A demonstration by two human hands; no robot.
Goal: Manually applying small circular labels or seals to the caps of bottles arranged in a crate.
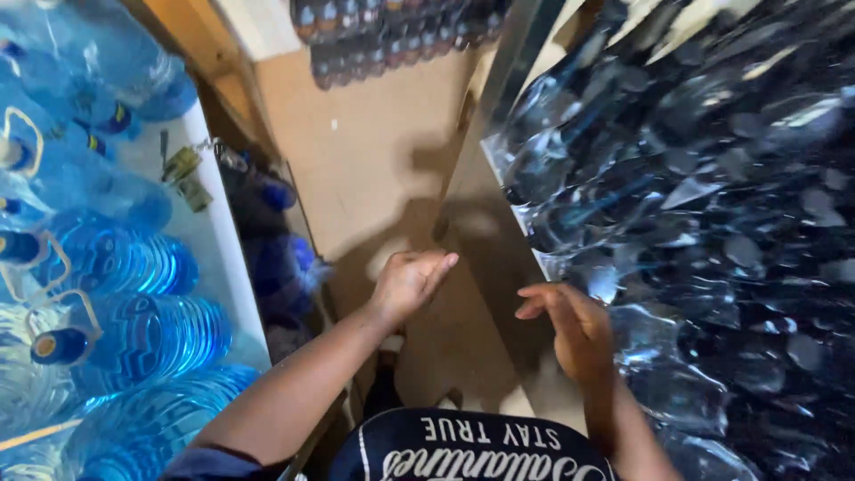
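Closest to me, the right hand (pixel 581 331) hangs loosely curled and empty, just beside the shrink-wrapped pack of dark bottles (pixel 704 223) that fills the right side on a pale shelf (pixel 485 240). Further left I see the left hand (pixel 410 283), fingers together and slightly bent, holding nothing above the brown floor (pixel 374 151). Big blue water bottles (pixel 116 267) lie on a white shelf (pixel 223 240) at far left.

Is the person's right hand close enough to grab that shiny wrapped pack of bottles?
Probably yes. The right hand is open and empty, right beside the pack of bottles on the shelf, with nothing between them. The left hand hangs over the floor, clear of the way.
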